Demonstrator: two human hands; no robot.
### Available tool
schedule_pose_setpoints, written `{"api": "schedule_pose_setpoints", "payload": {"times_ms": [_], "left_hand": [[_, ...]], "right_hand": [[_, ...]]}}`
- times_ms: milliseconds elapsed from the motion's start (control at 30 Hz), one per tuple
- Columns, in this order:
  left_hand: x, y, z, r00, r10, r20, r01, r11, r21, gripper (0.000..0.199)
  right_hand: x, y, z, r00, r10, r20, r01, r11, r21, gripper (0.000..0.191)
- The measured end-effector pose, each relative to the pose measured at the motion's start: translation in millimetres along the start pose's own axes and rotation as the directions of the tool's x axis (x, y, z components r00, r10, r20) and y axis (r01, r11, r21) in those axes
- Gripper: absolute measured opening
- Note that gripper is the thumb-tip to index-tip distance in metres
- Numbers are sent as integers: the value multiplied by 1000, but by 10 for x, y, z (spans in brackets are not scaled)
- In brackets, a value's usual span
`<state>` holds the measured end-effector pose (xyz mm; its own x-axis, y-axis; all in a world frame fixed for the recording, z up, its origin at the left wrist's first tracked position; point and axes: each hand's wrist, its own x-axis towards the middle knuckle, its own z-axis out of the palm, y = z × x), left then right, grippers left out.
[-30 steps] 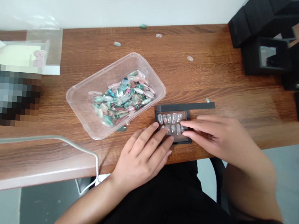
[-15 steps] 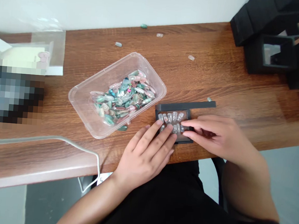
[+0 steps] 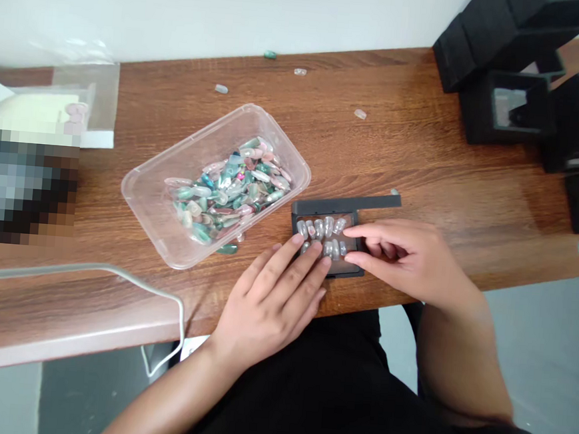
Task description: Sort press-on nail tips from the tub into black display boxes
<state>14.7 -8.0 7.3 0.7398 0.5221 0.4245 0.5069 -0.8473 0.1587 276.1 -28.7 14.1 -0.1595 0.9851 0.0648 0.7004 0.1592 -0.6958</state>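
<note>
Against a pale wall [image 3: 210, 10], a wood-grained desk [image 3: 400, 145] is set. At its near edge, a black case [image 3: 344, 268] is overlapped at seven o'clock by the fingers of the left hand [image 3: 265, 302], laid flat and slightly spread over some clear nails [image 3: 328, 227]. By the right hand [image 3: 409, 260], at three o'clock, thumb and forefinger are now parted wider, nothing visibly pinched. The upper row's end nail [image 3: 339, 226] is tilted more than a second ago, so that row is left less even. Beyond, a tub [image 3: 156, 186] of coloured nails [image 3: 242, 183] is placed at ten o'clock, black boxes [image 3: 485, 119] at two.
</note>
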Motion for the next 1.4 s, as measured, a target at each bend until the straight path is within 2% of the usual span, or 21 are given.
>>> {"api": "schedule_pose_setpoints", "payload": {"times_ms": [200, 300, 333, 400, 467, 533, 567, 633, 700, 733, 833, 933, 1167, 1300, 1400], "left_hand": [[20, -25, 0, 1000, 0, -25, 0, 1000, 1, 43], [19, -45, -11, 999, -3, -33, 1, 999, -43, 44], [15, -50, -14, 999, -5, -37, 2, 998, -58, 44], [1, -54, -19, 998, -22, -56, 18, 998, -68, 44], [-17, -52, -17, 994, -56, -97, 51, 997, -60, 46], [-35, -46, -5, 983, -100, -154, 92, 994, -55, 50], [-41, -43, 4, 977, -114, -178, 106, 993, -52, 53], [-50, -38, 26, 972, -130, -198, 123, 991, -43, 61], [-52, -39, 51, 972, -141, -187, 136, 990, -39, 74], [-51, -41, 62, 973, -148, -180, 142, 989, -46, 82], [-34, -56, 83, 971, -176, -160, 160, 981, -108, 103], [-8, -73, 92, 974, -187, -129, 164, 971, -173, 114], [-21, -111, 126, 977, -204, -63, 184, 956, -230, 118], [-32, -120, 129, 969, -245, -11, 226, 909, -351, 123], [-20, -113, 111, 965, -263, 14, 250, 899, -361, 123]], "right_hand": [[1, 25, 5, 998, -34, -48, 38, 996, 85, 16], [-19, 35, -45, 988, -43, -150, 66, 986, 152, 4], [-27, 39, -76, 976, -47, -210, 81, 985, 155, 7], [-30, 40, -161, 931, -72, -359, 129, 982, 139, 10], [-3, 25, -257, 859, -111, -499, 188, 976, 106, 3], [58, -7, -338, 813, -138, -566, 210, 976, 64, 21], [99, -26, -365, 819, -141, -557, 202, 978, 51, 29], [183, -57, -379, 874, -142, -465, 193, 979, 63, 39], [254, -65, -346, 929, -163, -333, 197, 978, 69, 40], [279, -60, -319, 940, -185, -286, 210, 976, 61, 38], [302, -18, -233, 951, -204, -231, 214, 977, 19, 28], [280, 23, -180, 956, -201, -215, 219, 974, 62, 22], [248, 38, -161, 950, -281, -135, 305, 925, 228, 19], [222, 53, -191, 954, -296, -52, 297, 907, 299, 18], [209, 59, -213, 944, -328, 24, 298, 885, 358, 16]]}}
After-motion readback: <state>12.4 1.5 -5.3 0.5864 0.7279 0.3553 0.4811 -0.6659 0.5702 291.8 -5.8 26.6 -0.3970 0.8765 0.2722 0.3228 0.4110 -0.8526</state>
